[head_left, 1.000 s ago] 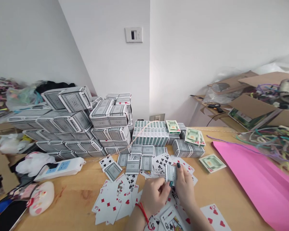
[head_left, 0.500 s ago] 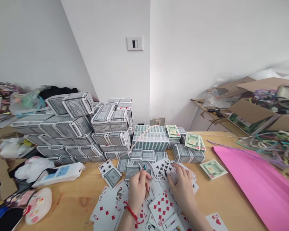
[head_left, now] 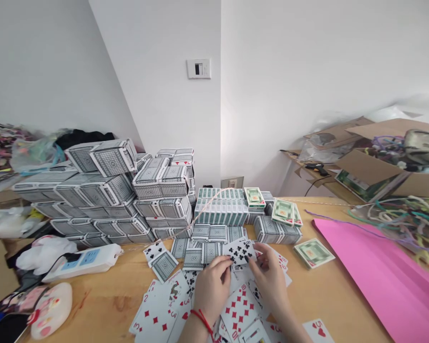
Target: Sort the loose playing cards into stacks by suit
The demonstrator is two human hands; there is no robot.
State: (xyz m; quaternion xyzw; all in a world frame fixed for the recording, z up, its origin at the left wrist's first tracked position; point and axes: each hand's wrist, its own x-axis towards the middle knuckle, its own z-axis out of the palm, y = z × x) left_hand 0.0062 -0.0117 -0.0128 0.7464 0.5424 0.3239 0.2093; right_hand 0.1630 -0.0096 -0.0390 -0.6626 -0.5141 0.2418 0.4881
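Between my hands is a small group of playing cards [head_left: 239, 251], face side showing, with an eight of clubs in front. My right hand [head_left: 270, 274] grips its right edge between thumb and fingers. At the lower left edge, the bent fingers of my left hand [head_left: 212, 283] are pinched on the cards; a red cord bracelet is on that wrist. Beneath both hands lies a loose spread of face-up cards, among them a ten of diamonds [head_left: 240, 308] and a three of diamonds [head_left: 155, 317]. Just beyond are several face-down cards [head_left: 195, 257].
Wrapped grey card packs [head_left: 107, 190] are stacked high at the left. Behind the cards stands a block of green-and-white boxes [head_left: 221, 209]. A green card box [head_left: 313, 252] and a pink sheet [head_left: 361, 276] lie to the right. A power strip [head_left: 84, 262] sits at the left.
My left hand has moved right and closed on the cards' lower left edge. My right hand stays on the right edge. The eight of clubs card has straightened into a flatter angle.
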